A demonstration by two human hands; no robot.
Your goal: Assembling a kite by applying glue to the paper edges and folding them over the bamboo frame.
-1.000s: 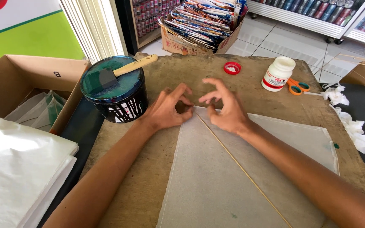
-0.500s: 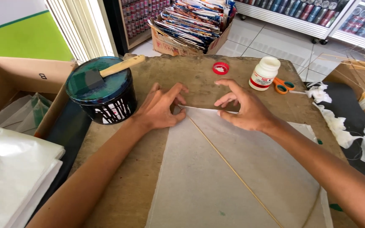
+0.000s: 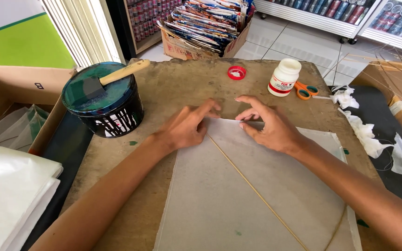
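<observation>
Since the earlier frame, your hands are pressing closer together at the top corner of the thin white paper sheet (image 3: 238,195), which is lying flat on the worn brown table (image 3: 173,88). Your left hand (image 3: 184,128) and right hand (image 3: 268,128) are lying open, fingertips pinning the edge where the slim bamboo stick (image 3: 252,186) is ending. It looks light, limp and easily torn, so you are best holding it flat near that stick. Well apart are sitting the paint bucket (image 3: 103,104), glue bottle (image 3: 284,76) and orange scissors (image 3: 305,89).

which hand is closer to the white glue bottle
Right. The right hand presses the paper's top edge just below and left of the white glue bottle. The left hand lies further left, on the other side of the thin stick.
</observation>
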